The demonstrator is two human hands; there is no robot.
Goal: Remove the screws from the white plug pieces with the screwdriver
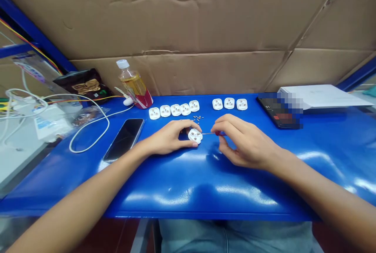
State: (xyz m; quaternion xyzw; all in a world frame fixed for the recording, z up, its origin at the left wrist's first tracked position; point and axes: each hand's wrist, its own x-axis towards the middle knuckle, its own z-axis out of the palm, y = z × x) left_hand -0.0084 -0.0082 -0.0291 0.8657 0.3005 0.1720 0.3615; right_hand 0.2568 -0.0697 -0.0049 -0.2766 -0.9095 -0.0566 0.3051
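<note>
Evidently, near the frame's centre, the left hand [170, 137] pinches a white plastic piece [194, 136], while the right hand [246, 143] grips a red-handled screwdriver [217, 132]; keeping both steady should help.

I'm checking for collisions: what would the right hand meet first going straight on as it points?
Likely the white piece in the left hand, with the screwdriver in the right hand leading; whether its tip touches is unclear.

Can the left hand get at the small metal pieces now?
Probably yes: the small metal pieces lie just beyond the left hand, nothing visibly between, though it may first need to release the white piece.
</note>
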